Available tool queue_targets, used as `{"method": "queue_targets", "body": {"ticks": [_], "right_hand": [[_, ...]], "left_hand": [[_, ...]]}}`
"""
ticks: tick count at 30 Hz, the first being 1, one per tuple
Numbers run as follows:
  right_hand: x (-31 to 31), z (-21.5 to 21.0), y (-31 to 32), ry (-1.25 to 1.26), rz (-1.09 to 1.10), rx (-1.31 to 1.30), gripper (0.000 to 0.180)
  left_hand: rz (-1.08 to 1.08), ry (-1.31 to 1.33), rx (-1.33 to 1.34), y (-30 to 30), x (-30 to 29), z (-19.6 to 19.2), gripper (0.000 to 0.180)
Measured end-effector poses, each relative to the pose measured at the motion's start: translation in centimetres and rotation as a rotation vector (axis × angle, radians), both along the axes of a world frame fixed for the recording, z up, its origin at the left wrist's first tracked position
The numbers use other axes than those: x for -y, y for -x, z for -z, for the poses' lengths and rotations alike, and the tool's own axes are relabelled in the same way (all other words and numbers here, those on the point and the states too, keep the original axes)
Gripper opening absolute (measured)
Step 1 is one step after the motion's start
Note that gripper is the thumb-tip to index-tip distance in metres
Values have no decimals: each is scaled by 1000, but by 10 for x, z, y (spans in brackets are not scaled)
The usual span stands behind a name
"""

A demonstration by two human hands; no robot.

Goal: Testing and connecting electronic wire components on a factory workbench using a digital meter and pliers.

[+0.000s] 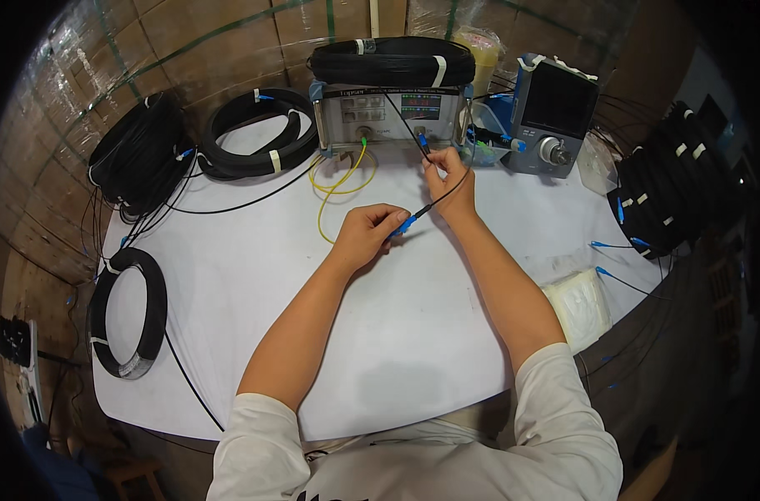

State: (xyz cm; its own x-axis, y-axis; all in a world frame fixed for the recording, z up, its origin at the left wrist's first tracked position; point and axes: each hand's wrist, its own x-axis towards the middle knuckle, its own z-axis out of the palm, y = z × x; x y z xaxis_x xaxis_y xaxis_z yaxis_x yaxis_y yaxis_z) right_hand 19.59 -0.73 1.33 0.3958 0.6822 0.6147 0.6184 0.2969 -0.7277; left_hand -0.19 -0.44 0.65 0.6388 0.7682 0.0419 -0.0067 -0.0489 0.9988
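Your left hand (pixel 365 236) is pinching the blue connector (pixel 403 224), right hand (pixel 449 182) closed around the thin black cable (pixel 443 199) (pulling hard is risking a kink).

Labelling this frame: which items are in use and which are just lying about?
In use:
left hand, blue connector
right hand, black cable, second connector
tester box

Lying about:
cable coils
yellow cable
grey meter
white pad
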Motion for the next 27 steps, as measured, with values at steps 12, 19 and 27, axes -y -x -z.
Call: {"method": "queue_targets", "body": {"ticks": [12, 19, 27], "right_hand": [[-6, 7, -12, -132, 88, -48, 14], [-5, -10, -8, -103, 112, 227, 10], [-4, -22, -5, -64, 100, 304, 9]], "left_hand": [[-2, 18, 29, -3, 1, 0, 27], [-20, -70, -5, -3, 1, 1, 29], [14, -126, 18, -1, 3, 4, 31]]}}
